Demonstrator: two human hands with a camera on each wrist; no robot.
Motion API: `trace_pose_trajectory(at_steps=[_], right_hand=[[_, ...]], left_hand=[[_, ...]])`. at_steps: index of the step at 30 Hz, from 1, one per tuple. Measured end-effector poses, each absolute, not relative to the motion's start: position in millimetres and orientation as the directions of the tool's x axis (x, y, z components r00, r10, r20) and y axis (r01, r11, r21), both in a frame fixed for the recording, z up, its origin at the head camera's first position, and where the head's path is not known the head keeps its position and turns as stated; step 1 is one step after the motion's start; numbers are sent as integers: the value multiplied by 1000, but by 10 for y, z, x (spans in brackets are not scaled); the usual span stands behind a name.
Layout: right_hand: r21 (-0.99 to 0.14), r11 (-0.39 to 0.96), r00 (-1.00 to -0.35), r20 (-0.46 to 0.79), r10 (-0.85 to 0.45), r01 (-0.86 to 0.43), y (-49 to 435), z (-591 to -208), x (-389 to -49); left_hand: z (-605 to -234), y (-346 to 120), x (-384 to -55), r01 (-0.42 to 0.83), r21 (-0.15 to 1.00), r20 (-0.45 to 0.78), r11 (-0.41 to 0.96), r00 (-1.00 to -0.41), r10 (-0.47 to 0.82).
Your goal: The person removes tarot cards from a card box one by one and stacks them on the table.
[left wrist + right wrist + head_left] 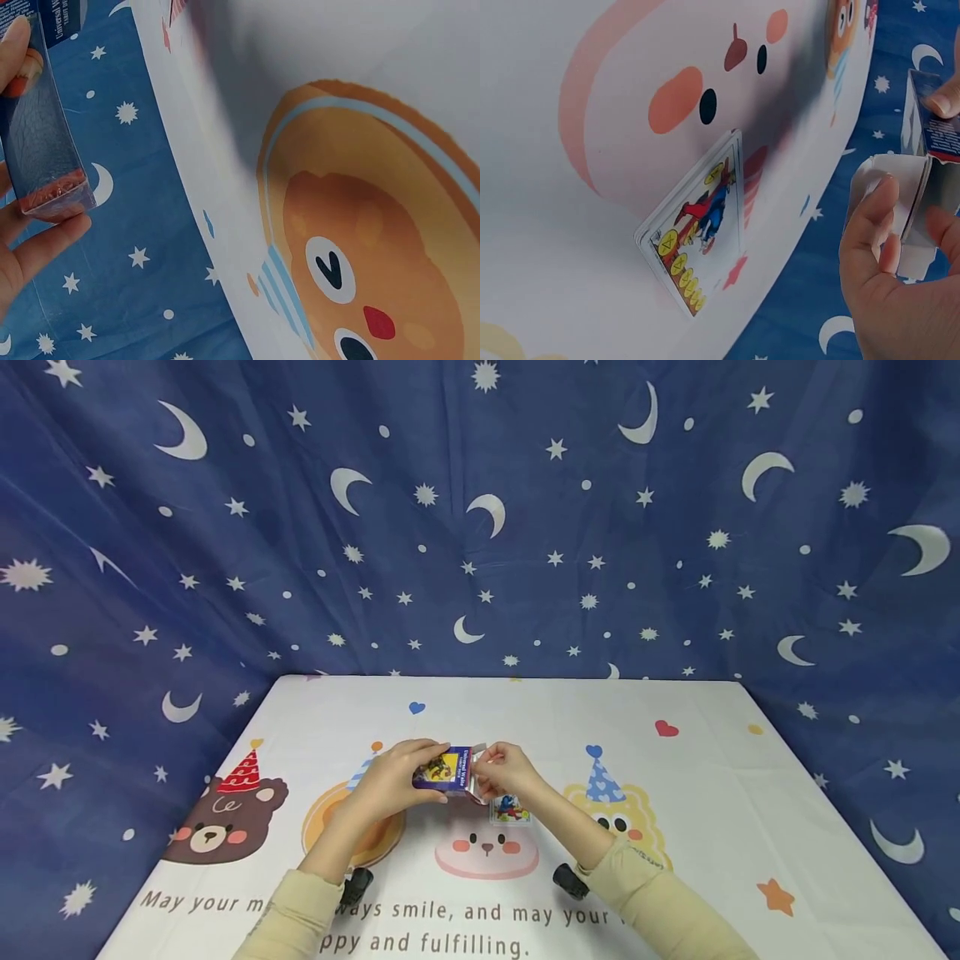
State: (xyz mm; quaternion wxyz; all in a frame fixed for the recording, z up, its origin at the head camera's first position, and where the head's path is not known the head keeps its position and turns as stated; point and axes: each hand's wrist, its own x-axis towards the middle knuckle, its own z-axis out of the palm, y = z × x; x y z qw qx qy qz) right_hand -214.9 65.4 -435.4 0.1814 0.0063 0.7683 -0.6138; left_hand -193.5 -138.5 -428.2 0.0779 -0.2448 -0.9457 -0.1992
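A small blue tarot card box [442, 768], with a yellow picture and "Universal Waite" lettering, is held above the table. My left hand [393, 781] grips it by its sides, thumb and fingers on opposite edges. At the box's right end, my right hand [510, 770] pinches the opened end with its white flap [889, 169]. In the right wrist view that end gapes; how far the fingers reach inside is hard to tell. A small stack of picture cards [705, 225] lies face up on the table below the right hand.
The white tablecloth [480, 710] carries printed cartoon animals and lettering. A blue curtain [480, 527] with moons and stars hangs behind and beside the table. Black wrist straps [356, 887] show near both sleeves.
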Motion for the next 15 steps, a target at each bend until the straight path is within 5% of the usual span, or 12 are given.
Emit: trace_pose_trajectory(at_steps=[15], right_hand=[[-938, 267, -919, -292, -264, 221, 616, -4437, -2088]], left_hand=[[-4298, -1384, -1884, 507, 328, 244, 797, -860, 447]])
